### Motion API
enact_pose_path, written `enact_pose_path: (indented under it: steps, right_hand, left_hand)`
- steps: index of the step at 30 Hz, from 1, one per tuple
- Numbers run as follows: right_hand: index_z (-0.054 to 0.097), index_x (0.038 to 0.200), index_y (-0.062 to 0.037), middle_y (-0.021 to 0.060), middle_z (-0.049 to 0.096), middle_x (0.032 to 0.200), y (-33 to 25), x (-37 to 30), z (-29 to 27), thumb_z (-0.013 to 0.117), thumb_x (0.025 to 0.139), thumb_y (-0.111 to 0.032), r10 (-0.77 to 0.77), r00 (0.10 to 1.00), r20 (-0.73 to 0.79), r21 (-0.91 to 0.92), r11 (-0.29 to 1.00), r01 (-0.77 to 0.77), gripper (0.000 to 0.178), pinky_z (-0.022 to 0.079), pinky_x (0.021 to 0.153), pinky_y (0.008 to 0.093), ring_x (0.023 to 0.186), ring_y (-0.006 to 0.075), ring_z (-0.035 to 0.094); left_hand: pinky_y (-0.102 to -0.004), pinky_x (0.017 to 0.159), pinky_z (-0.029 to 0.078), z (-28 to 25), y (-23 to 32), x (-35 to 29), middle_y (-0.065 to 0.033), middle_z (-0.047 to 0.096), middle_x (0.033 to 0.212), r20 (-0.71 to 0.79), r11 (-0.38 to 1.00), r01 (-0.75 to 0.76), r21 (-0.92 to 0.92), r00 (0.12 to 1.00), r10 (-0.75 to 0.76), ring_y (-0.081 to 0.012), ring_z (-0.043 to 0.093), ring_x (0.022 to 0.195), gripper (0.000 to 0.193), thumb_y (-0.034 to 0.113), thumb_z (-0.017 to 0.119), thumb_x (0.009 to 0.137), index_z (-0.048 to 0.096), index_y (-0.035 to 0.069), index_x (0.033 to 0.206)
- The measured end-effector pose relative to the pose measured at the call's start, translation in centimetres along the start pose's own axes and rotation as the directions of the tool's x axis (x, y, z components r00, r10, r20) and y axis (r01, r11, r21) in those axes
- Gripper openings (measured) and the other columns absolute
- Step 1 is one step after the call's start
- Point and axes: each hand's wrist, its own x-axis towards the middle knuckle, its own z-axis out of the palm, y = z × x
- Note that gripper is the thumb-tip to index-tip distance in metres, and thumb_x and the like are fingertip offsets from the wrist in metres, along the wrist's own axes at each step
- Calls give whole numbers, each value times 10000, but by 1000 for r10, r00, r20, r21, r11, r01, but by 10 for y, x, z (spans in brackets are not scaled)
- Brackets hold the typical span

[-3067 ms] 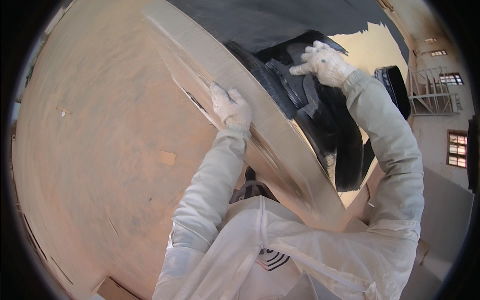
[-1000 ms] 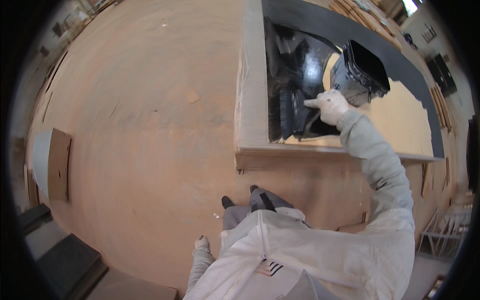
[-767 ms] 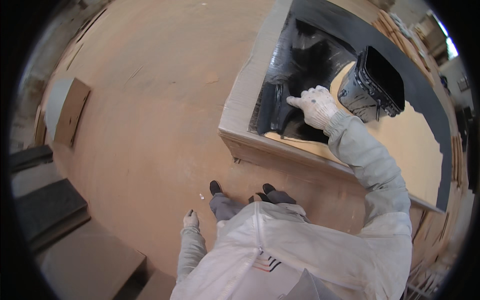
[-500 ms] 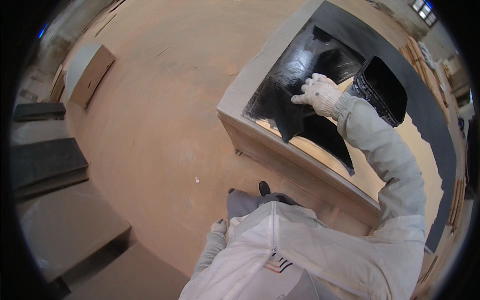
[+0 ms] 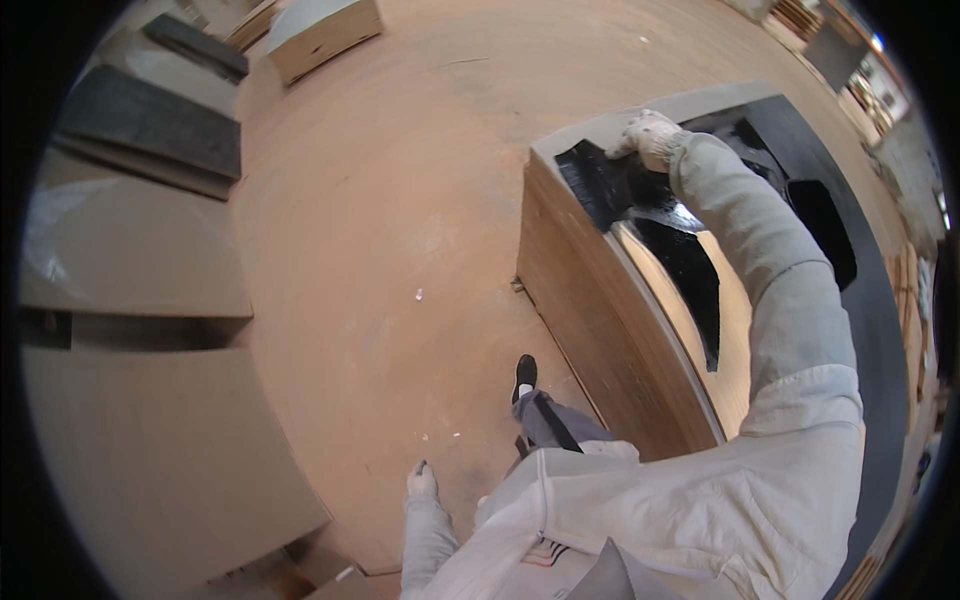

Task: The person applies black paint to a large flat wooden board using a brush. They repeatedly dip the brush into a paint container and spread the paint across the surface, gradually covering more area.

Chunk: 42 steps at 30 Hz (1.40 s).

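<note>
Right hand (image 5: pixel 648 137): gloved in white, arm fully extended forward, resting on the near top corner of a tall stack of plywood sheets (image 5: pixel 590 330). Fingers curled loosely over the pale edge strip, palm down; grip on anything specific cannot be told. Directly beside and partly under the hand: glossy black coating (image 5: pixel 615 190) spread across the top sheet, running in broad wet-looking bands toward the far side. Uncoated tan patch (image 5: pixel 735 330) of the top sheet visible to the right of the arm, bordered by black on three sides.

Left hand (image 5: pixel 421 484): also gloved in white, hanging low beside the body, well apart from the right hand and from the stack. Fingers pointing down toward the floor, nothing seen in the hand; open or closed cannot be told at this size.

Clothing: pale work coverall, grey trousers, one dark shoe (image 5: pixel 524 375) planted on the brown floor (image 5: pixel 380 230) just beside the stack's front face.

Surroundings: low flat panel stacks (image 5: pixel 130 260) at the left, one topped with a dark sheet (image 5: pixel 150 120); a boxed wooden unit (image 5: pixel 325 30) at the upper edge; further stacked boards along the far right rim.
</note>
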Motion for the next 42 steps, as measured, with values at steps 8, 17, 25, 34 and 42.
enact_pose_path:
  steps: [8, 17, 25, 34, 42]
  right_hand:
    - [803, 1272, -411, 73, 771, 1229, -51, -97, -14, 772, 840, -21, 9, 961, 275, -260, 963, 66, 582, 482, 1128, 432, 1245, 364, 640]
    - [803, 1284, -384, 100, 764, 1195, -24, -83, -10, 777, 867, -124, 74, 989, 130, -279, 960, -35, 492, 525, 1081, 454, 1232, 376, 651]
    - [803, 1277, -314, 121, 675, 1254, -84, -177, -21, 600, 1023, -586, -13, 903, 428, -396, 896, 200, 424, 514, 1078, 495, 1256, 341, 585]
    - [783, 1243, -426, 34, 750, 1103, -84, -150, -46, 715, 927, -187, 58, 946, 318, -554, 821, 136, 402, 565, 915, 455, 1112, 310, 664]
    - [752, 1324, -395, 106, 679, 1177, -95, -233, -25, 657, 998, -316, -1, 904, 428, -512, 824, 243, 348, 541, 1038, 452, 1187, 334, 633]
  left_hand:
    - [-435, 1081, 522, 48, -90, -242, -233, 720, 1369, 48, 899, 380, 218, 916, -399, -342, 685, 1261, 510, 321, 586, 1034, 687, -63, 1354]
    - [-479, 1055, 514, 87, -78, -248, -251, 729, 1330, 46, 858, 216, 466, 962, -267, -397, 695, 1211, 627, 483, 557, 1043, 704, -71, 1300]
    - [-388, 1029, 536, 55, 31, -135, -221, 767, 1244, -9, 982, 1, -187, 1000, -2, -274, 712, 1184, 431, 257, 643, 1040, 718, -72, 1308]
    - [-363, 1080, 532, 98, -26, -163, -197, 768, 1285, 219, 987, 137, 78, 964, -151, -268, 714, 1224, 437, 220, 677, 992, 725, -27, 1350]
    - [-388, 928, 581, 91, -104, -184, -160, 791, 1198, 203, 928, 371, 31, 907, -370, -250, 734, 1079, 383, 248, 696, 1000, 767, 12, 1293]
